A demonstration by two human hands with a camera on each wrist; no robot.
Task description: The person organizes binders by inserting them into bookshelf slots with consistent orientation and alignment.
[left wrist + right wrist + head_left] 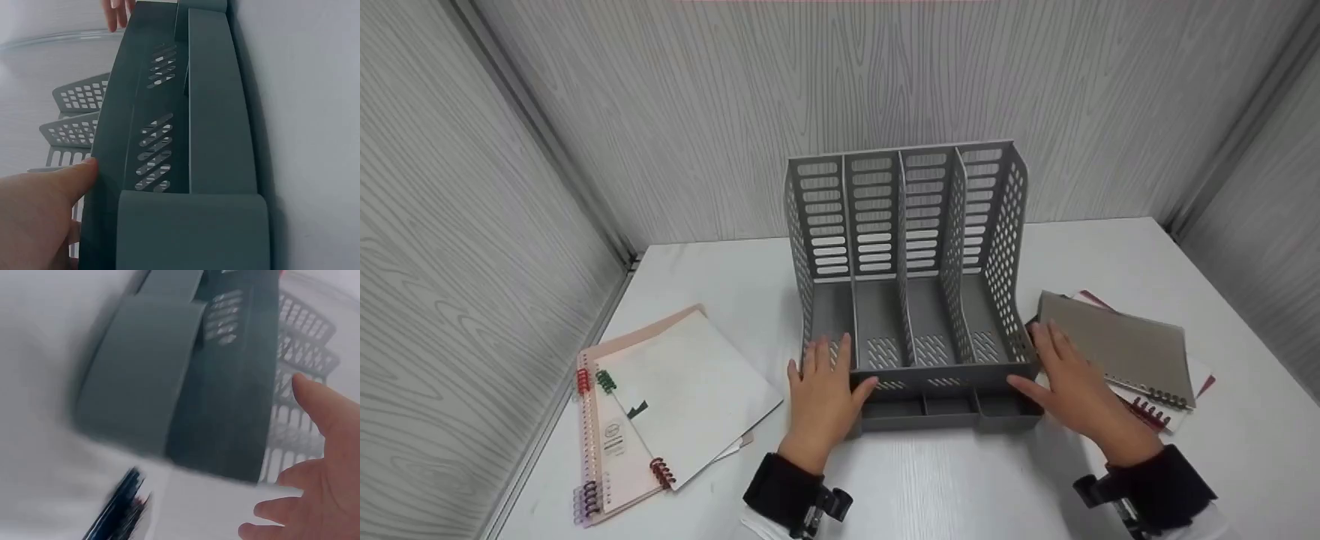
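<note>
A grey file organizer (pixel 877 370) stands in the middle of the table, its upright slots divided by perforated panels and small trays along its front. My left hand (pixel 825 397) rests at its front left corner, fingers extended. In the left wrist view that thumb (pixel 84 171) touches the edge of the front panel (pixel 115 135); the other fingers are mostly hidden behind. At the front right corner is my right hand (pixel 1072 386), fingers spread. The right wrist view shows the right hand (pixel 332 455) beside the organizer (pixel 225 394) with its thumb and fingers apart, gripping nothing.
Several ring-bound notebooks (pixel 690 390) lie overlapping on the left, with red, green and purple rings. On the right, a brown-grey covered notebook (pixel 1117 345) lies over others, close to my right hand. White wood-grain panels (pixel 720 112) enclose the back and sides of the table (pixel 930 487).
</note>
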